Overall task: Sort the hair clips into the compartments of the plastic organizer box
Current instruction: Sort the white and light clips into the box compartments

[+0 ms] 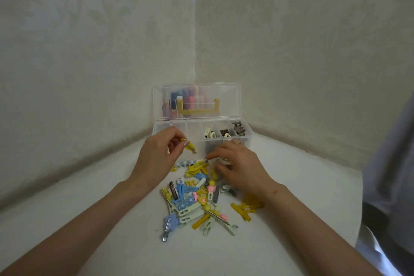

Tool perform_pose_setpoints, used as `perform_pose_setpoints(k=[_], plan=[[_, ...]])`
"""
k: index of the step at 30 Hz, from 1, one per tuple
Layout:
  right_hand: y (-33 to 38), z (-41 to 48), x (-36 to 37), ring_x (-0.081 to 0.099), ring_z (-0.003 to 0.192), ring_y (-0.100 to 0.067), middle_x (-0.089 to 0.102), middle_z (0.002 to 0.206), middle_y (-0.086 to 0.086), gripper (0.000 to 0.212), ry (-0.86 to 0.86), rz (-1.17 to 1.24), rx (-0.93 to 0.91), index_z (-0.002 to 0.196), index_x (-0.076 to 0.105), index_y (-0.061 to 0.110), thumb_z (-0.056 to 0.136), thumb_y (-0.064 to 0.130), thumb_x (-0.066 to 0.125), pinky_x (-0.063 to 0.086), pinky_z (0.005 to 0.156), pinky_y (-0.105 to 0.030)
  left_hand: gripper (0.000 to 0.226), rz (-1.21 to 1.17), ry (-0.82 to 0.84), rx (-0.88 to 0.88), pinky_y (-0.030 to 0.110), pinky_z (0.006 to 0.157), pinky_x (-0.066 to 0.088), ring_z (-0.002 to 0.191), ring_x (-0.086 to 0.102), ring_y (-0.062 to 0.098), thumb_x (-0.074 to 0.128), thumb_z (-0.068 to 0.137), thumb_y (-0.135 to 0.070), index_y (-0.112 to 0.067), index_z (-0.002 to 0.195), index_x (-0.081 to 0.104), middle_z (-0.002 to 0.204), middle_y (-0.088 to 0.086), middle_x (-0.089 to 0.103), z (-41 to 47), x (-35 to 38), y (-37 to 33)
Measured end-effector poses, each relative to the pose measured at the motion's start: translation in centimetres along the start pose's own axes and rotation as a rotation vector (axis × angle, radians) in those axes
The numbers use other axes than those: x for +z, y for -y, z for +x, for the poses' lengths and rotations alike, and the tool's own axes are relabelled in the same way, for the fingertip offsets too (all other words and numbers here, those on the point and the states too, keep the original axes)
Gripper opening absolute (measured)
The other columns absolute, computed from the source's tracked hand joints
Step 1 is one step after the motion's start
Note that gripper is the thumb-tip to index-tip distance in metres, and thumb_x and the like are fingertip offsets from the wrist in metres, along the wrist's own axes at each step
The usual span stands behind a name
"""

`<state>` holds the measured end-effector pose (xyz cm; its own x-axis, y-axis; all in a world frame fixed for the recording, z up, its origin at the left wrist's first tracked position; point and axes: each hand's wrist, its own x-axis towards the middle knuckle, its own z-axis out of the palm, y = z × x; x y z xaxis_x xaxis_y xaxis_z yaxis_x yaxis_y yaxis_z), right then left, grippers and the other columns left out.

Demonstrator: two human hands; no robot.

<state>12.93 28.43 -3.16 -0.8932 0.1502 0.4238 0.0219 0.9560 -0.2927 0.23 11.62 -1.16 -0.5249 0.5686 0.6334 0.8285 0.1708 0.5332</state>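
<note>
Box (230, 105) stands open in the wall corner (195, 63); bare table (298, 188) flanks the clip pile (197, 204). Left hand (156, 154) pinches a yellow clip (190, 145) at the box's front edge; right hand's (240, 164) grip is unclear.

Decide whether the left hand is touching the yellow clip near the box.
Touching: the head view shows the left hand pinching the yellow clip.

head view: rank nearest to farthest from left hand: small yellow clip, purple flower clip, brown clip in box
1. small yellow clip, pinched in the left hand
2. purple flower clip, near-left of pile
3. brown clip, far-right box compartment
</note>
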Motion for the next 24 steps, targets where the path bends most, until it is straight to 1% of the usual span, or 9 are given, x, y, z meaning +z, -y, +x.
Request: perform_pose_setpoints(k=[2, 4, 7, 9, 12, 15, 19, 22, 24], plan=[[0.4, 0.2, 0.4, 0.052, 0.106, -0.017, 0.064, 0.115, 0.005, 0.034, 0.067, -0.013, -0.090, 0.113, 0.066, 0.025, 0.086, 0.033, 0.046, 0.038, 0.083, -0.025, 0.006, -0.050, -0.024, -0.037, 0.012, 0.060, 0.041, 0.072, 0.054, 0.015, 0.064, 0.083, -0.009, -0.014, 0.080, 0.062, 0.070, -0.004, 0.061, 0.1, -0.1, -0.3], [0.4, 0.3, 1.0, 0.050, 0.111, -0.015, 0.062, 0.123, 0.006, 0.036, 0.137, -0.022, -0.110, 0.123, 0.060, 0.025, 0.089, 0.026, 0.046, 0.040, 0.091, -0.030, 0.005, -0.054, -0.036, -0.048, 0.010, 0.059, 0.039, 0.071, 0.053, 0.012, 0.063, 0.084, -0.010, -0.014, 0.081, 0.062, 0.072, -0.006, 0.060, 0.1, -0.2, -0.3], [0.3, 0.2, 1.4, 0.047, 0.110, -0.014, 0.061, 0.121, 0.006, 0.039, 0.163, -0.025, -0.078, 0.130, 0.052, 0.026, 0.092, 0.018, 0.047, 0.036, 0.090, -0.027, 0.007, -0.009, -0.061, -0.006, 0.012, 0.060, 0.037, 0.071, 0.049, 0.007, 0.061, 0.086, -0.011, -0.015, 0.081, 0.059, 0.078, -0.006, 0.053, 0.3, -0.3, -0.1], [0.3, 0.2, 1.2, 0.045, 0.107, -0.014, 0.060, 0.117, 0.006, 0.039, 0.150, -0.018, -0.057, 0.128, 0.054, 0.027, 0.090, 0.018, 0.050, 0.029, 0.085, -0.022, 0.008, -0.015, -0.075, 0.004, 0.011, 0.061, 0.037, 0.073, 0.050, 0.004, 0.059, 0.087, -0.012, -0.016, 0.081, 0.056, 0.082, -0.004, 0.051, 0.6, -0.5, -0.2], [0.4, 0.2, 0.5, 0.042, 0.097, -0.014, 0.059, 0.109, 0.006, 0.033, 0.147, 0.007, -0.044, 0.115, 0.064, 0.028, 0.085, 0.017, 0.056, 0.025, 0.080, -0.020, 0.010, -0.082, -0.082, -0.055, 0.011, 0.061, 0.039, 0.072, 0.054, 0.005, 0.058, 0.088, -0.015, -0.022, 0.081, 0.055, 0.080, -0.007, 0.059, 1.5, -0.8, -0.6], [0.3, 0.3, 0.3, 0.037, 0.089, -0.010, 0.059, 0.103, 0.006, 0.027, 0.139, 0.018, -0.040, 0.106, 0.069, 0.027, 0.083, 0.018, 0.060, 0.024, 0.076, -0.020, 0.007, -0.147, -0.098, -0.126, 0.017, 0.065, 0.047, 0.067, 0.058, 0.009, 0.059, 0.087, -0.014, -0.020, 0.085, 0.063, 0.078, -0.005, 0.065, 3.1, -0.7, -0.6], [0.0, 0.3, 0.4, 0.050, 0.091, -0.015, 0.064, 0.097, 0.003, 0.017, 0.083, 0.019, -0.044, 0.097, 0.073, 0.022, 0.083, 0.018, 0.064, 0.028, 0.074, -0.020, 0.013, -0.037, -0.133, -0.183, 0.036, 0.076, 0.050, 0.082, 0.064, 0.018, 0.060, 0.086, -0.016, -0.020, 0.092, 0.070, 0.085, 0.000, 0.070, 5.9, 0.1, 0.0], [-0.1, 0.3, 0.1, 0.056, 0.093, -0.017, 0.066, 0.096, 0.002, 0.014, -0.007, 0.096, -0.007, 0.095, 0.072, 0.019, 0.084, 0.015, 0.064, 0.037, 0.075, -0.022, 0.016, 0.091, -0.120, -0.246, 0.039, 0.079, 0.048, 0.093, 0.063, 0.024, 0.057, 0.087, -0.016, -0.021, 0.098, 0.068, 0.095, 0.002, 0.071, 7.3, 1.4, 0.0], [0.0, 0.3, -0.1, 0.057, 0.091, -0.017, 0.066, 0.092, 0.002, 0.013, -0.056, 0.185, 0.035, 0.092, 0.070, 0.017, 0.082, 0.011, 0.065, 0.046, 0.078, -0.030, 0.014, 0.126, -0.103, -0.272, 0.036, 0.076, 0.047, 0.094, 0.061, 0.025, 0.057, 0.087, -0.015, -0.016, 0.098, 0.065, 0.093, 0.003, 0.070, 7.8, 2.3, 0.0]])
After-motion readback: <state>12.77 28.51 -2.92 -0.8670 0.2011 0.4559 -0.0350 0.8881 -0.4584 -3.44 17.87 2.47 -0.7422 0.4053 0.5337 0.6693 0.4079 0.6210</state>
